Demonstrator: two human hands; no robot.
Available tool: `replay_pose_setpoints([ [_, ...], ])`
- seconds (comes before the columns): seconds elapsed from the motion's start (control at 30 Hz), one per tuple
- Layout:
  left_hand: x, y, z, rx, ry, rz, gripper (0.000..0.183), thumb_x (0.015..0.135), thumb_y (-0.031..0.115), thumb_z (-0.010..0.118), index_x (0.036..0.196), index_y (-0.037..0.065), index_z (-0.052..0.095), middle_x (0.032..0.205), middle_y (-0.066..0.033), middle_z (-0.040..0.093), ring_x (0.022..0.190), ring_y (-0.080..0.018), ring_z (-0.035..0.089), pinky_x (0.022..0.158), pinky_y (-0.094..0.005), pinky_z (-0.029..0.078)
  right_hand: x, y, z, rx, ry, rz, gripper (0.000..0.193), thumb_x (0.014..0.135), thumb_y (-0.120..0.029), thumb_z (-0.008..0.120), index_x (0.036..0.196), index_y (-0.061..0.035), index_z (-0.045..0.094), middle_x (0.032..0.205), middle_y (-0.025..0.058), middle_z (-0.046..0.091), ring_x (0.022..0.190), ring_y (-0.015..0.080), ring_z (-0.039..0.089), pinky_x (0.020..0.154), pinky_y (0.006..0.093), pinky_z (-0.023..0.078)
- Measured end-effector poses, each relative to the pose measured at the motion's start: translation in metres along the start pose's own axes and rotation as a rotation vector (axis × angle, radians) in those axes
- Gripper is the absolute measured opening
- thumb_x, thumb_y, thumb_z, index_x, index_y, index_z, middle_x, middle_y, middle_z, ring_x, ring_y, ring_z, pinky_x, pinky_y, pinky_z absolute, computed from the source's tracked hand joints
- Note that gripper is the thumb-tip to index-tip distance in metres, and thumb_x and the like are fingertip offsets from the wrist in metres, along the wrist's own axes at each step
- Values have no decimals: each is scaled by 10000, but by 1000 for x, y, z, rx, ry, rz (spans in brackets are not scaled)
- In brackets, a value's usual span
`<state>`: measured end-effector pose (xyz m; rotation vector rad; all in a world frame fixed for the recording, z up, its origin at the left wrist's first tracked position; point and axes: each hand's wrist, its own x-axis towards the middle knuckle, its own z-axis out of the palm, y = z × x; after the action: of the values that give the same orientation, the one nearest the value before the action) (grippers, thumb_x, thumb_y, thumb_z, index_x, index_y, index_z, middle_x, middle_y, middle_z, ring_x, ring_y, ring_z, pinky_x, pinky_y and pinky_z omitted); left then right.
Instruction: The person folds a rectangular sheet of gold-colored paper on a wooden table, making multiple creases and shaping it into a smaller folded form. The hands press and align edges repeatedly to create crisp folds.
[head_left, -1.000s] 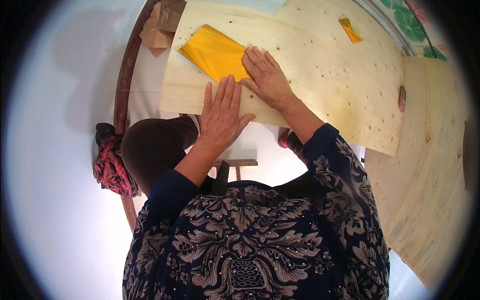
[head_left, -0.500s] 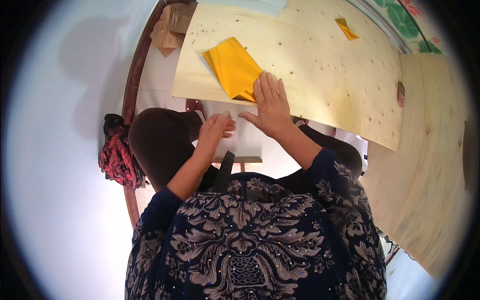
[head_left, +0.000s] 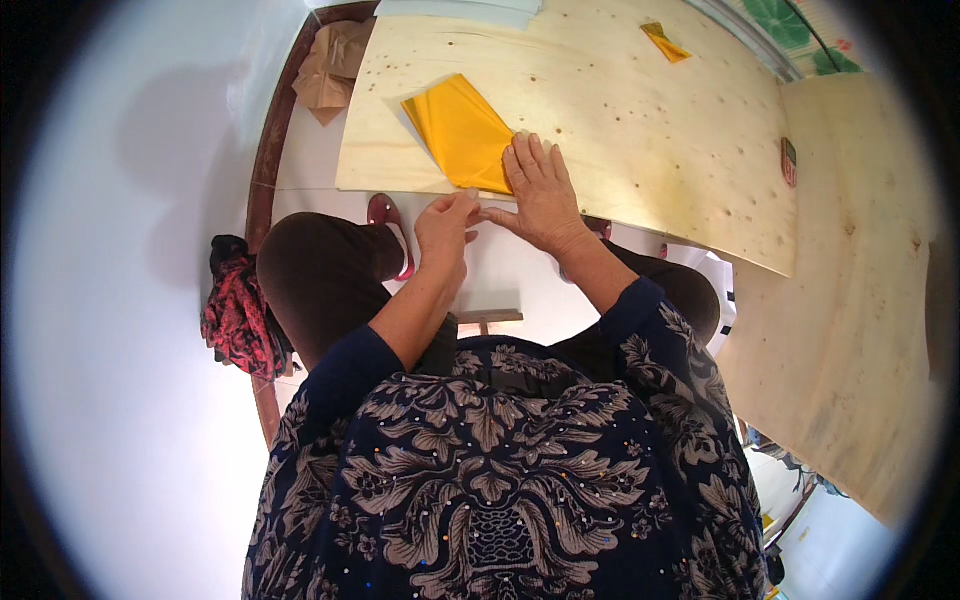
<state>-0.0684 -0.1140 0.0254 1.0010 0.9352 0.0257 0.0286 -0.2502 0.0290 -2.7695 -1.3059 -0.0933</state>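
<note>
A shiny gold sheet of foil paper (head_left: 462, 135) lies at the near edge of the plywood table (head_left: 600, 130), with a paler side showing along its left edge. My right hand (head_left: 543, 195) is laid flat, fingers stretched out, over the sheet's right end, and its thumb points left past the table edge. My left hand (head_left: 446, 228) is at the near edge just below the sheet. Its fingers are curled and closed, the tips up against the sheet's near edge. Whether they pinch the paper is hidden.
A small gold scrap (head_left: 665, 43) lies far right on the table. Pale sheets (head_left: 470, 10) are at the back, and brown paper (head_left: 333, 70) is beyond the left edge. A small red-and-dark object (head_left: 789, 163) sits at the right edge. Red-and-black cloth (head_left: 240, 310) hangs at left.
My left hand has moved up and right to the sheet's near edge, and its fingers have closed. My right hand stays flat on the sheet. The view has shifted slightly.
</note>
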Motion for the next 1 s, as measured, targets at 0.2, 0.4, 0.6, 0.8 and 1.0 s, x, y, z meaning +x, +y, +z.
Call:
replay_pose_setpoints([
  [0.2, -2, 17, -30, 1039, 53, 1089, 390, 861, 130, 689, 1218, 17, 578, 1177, -125, 625, 1098, -279, 611, 933, -421, 466, 15, 17, 5, -15, 23, -98, 1058, 805, -778, 491, 1462, 43, 373, 1564, 223, 282, 1480, 354, 196, 1204, 512, 98],
  [0.4, 14, 25, -14, 1728, -294, 1383, 595, 870, 215, 656, 1392, 18, 447, 1505, -166, 389, 1431, -299, 328, 1197, -441, 205, 35, 31, 8, -3, -90, -172, 1090, 797, -805, 449, 1481, 38, 344, 1567, 228, 275, 1480, 352, 195, 1214, 496, 66],
  [0.6, 13, 24, -9, 1632, -389, 1168, 678, 888, 355, 640, 1428, 18, 409, 1513, -176, 387, 1438, -309, 318, 1201, -479, 174, 9, 16, -13, 171, 192, -253, 896, 795, -540, 662, 1428, 42, 409, 1530, 246, 332, 1463, 360, 251, 1205, 518, 142],
  [0.8, 10, 30, -10, 1633, -420, 1228, 795, 790, 365, 741, 1421, -10, 435, 1522, -186, 382, 1434, -318, 338, 1184, -491, 214, -29, -16, 0, 218, 85, -62, 751, 871, -458, 620, 1392, 55, 449, 1509, 254, 358, 1454, 364, 270, 1204, 507, 149],
  [1.0, 7, 30, -7, 1635, -384, 1193, 816, 743, 327, 794, 1408, -1, 453, 1495, -186, 419, 1417, -315, 368, 1168, -476, 254, -40, 6, 6, 272, 72, 99, 723, 871, -399, 651, 1409, 33, 437, 1544, 215, 329, 1463, 327, 271, 1204, 472, 167],
])
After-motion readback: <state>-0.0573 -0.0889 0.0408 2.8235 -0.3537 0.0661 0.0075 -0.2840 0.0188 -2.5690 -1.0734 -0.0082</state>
